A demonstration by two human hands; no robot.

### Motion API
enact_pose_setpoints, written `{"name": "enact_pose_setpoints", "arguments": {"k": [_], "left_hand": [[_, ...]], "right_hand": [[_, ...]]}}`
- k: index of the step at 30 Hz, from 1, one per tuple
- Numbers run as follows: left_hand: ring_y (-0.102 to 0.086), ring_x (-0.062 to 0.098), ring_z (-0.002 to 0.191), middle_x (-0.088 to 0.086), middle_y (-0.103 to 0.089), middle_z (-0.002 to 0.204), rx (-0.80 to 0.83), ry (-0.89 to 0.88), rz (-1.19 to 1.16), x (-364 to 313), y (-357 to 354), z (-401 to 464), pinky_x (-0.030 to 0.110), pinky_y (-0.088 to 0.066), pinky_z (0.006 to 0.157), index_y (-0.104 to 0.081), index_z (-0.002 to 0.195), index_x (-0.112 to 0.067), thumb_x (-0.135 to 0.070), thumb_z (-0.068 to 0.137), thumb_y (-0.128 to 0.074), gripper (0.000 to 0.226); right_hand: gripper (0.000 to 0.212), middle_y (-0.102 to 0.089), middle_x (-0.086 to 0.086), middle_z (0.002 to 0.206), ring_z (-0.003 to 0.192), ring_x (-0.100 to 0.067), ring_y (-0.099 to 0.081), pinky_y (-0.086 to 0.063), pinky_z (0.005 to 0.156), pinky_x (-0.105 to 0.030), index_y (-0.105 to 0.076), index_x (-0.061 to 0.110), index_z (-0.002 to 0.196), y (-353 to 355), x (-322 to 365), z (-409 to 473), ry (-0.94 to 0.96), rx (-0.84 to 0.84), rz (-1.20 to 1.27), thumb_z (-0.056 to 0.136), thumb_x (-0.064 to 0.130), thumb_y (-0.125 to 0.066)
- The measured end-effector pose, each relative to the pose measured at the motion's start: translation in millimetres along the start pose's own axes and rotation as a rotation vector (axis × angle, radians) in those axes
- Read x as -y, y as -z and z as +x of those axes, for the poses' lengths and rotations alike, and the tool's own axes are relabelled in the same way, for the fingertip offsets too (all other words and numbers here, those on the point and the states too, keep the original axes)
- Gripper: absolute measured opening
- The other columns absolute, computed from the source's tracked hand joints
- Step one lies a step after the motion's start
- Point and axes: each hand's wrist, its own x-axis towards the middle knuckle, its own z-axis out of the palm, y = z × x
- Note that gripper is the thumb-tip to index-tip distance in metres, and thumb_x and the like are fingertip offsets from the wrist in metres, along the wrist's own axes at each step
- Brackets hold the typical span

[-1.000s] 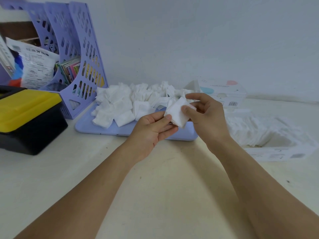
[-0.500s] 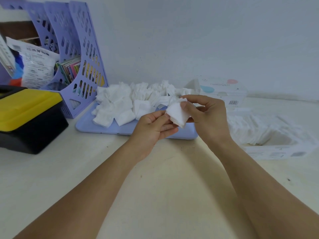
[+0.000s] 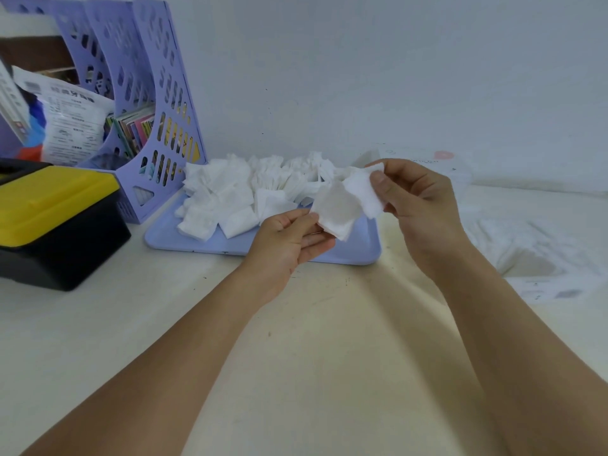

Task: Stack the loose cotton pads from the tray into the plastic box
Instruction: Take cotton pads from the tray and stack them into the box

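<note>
Head view: fingers point(image 3: 378, 177) of the right hand point(image 3: 418, 205) pinch one cotton pad point(image 3: 365, 192), just peeled from the pad point(image 3: 335, 212) the left hand point(image 3: 289, 238) grips. Separated, each can stack singly. Beyond, the tray point(image 3: 197, 238) holds many; the plastic box point(image 3: 552, 268), blurred, seems clear rightward over open counter point(image 3: 296, 324).
</note>
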Motion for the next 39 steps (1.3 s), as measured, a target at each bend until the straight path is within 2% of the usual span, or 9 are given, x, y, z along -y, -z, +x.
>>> {"name": "enact_pose_setpoints", "arguments": {"k": [4,12,14,17,20,23,27,36,39], "left_hand": [[-0.075,0.016,0.089,0.006,-0.078,0.094,0.025,-0.016,0.061,0.2,-0.9,-2.1,0.025,-0.060,0.080,-0.069,0.104,-0.009,-0.011,0.103,-0.054,0.016],[-0.075,0.018,0.093,0.008,-0.078,0.097,0.102,0.000,0.096,-2.6,-5.5,-7.6,0.024,-0.059,0.078,-0.074,0.099,-0.012,-0.008,0.102,-0.052,0.022],[-0.075,0.018,0.094,0.008,-0.078,0.099,0.106,0.007,0.088,-2.9,-5.1,-7.3,0.025,-0.060,0.079,-0.073,0.103,-0.010,-0.009,0.103,-0.052,0.021],[-0.075,0.017,0.092,0.007,-0.078,0.097,0.102,0.010,0.085,-2.8,-4.7,-7.0,0.025,-0.060,0.078,-0.073,0.101,-0.010,-0.009,0.103,-0.052,0.021],[-0.075,0.017,0.091,0.008,-0.078,0.097,0.106,0.011,0.091,-2.6,-4.5,-6.8,0.025,-0.060,0.078,-0.073,0.102,-0.010,-0.009,0.103,-0.052,0.021],[-0.075,0.019,0.091,0.009,-0.078,0.098,0.096,0.010,0.085,-2.5,-4.0,-6.6,0.026,-0.060,0.078,-0.072,0.104,-0.009,-0.009,0.103,-0.051,0.020],[-0.074,0.028,0.099,0.016,-0.075,0.108,0.064,0.033,0.044,-4.7,-5.2,-5.8,0.030,-0.061,0.079,-0.069,0.113,-0.005,-0.017,0.101,-0.056,0.021],[-0.075,0.022,0.092,0.007,-0.077,0.096,0.055,-0.015,0.115,0.2,-2.1,-4.1,0.026,-0.060,0.080,-0.070,0.102,-0.008,-0.011,0.100,-0.059,0.012],[-0.075,0.023,0.095,0.010,-0.077,0.100,0.054,-0.014,0.121,0.1,-2.8,-4.2,0.029,-0.061,0.080,-0.071,0.103,-0.008,-0.011,0.100,-0.059,0.013]], "right_hand": [[0.013,-0.072,0.012,0.073,0.064,0.002,-0.062,-0.045,0.063,-0.010,-0.074,0.000,0.101,-1.5,-0.5,0.4,0.059,0.114,-0.163,0.096,0.000,-0.062],[0.010,-0.070,0.007,0.079,0.064,0.005,-0.058,-0.043,0.063,-0.010,-0.075,0.002,0.095,-6.9,-15.9,-1.6,0.108,0.129,-0.394,0.093,0.001,-0.066],[0.008,-0.073,0.001,0.083,0.066,0.001,-0.060,-0.047,0.063,-0.016,-0.074,0.003,0.096,-7.0,-17.7,-1.4,0.097,0.122,-0.387,0.092,0.003,-0.067],[0.008,-0.074,-0.011,0.088,0.074,-0.025,-0.066,-0.053,0.065,-0.035,-0.074,0.003,0.097,-5.8,-18.4,-0.8,0.079,0.121,-0.356,0.092,0.003,-0.068],[0.008,-0.073,-0.017,0.090,0.080,-0.035,-0.066,-0.054,0.067,-0.039,-0.073,0.000,0.096,-5.4,-17.9,-1.2,0.087,0.134,-0.342,0.092,0.002,-0.067],[0.011,-0.072,-0.016,0.088,0.074,-0.028,-0.063,-0.054,0.067,-0.032,-0.073,0.002,0.100,-6.2,-19.1,-1.2,0.079,0.137,-0.333,0.092,0.000,-0.066],[0.027,-0.061,0.009,0.093,0.078,-0.008,-0.059,-0.046,0.075,-0.016,-0.069,0.020,0.116,-7.3,-23.8,-1.5,0.084,0.169,-0.445,0.092,0.006,-0.066],[0.018,-0.068,-0.004,0.086,0.078,-0.012,-0.062,-0.050,0.076,-0.022,-0.072,0.017,0.107,-11.2,-20.5,-3.1,0.033,0.026,-0.361,0.089,0.011,-0.073],[0.031,-0.066,0.009,0.108,0.091,0.000,-0.060,-0.046,0.079,-0.013,-0.069,0.021,0.118,-7.0,-17.0,-3.4,0.054,0.154,-0.404,0.090,0.007,-0.071]]}}
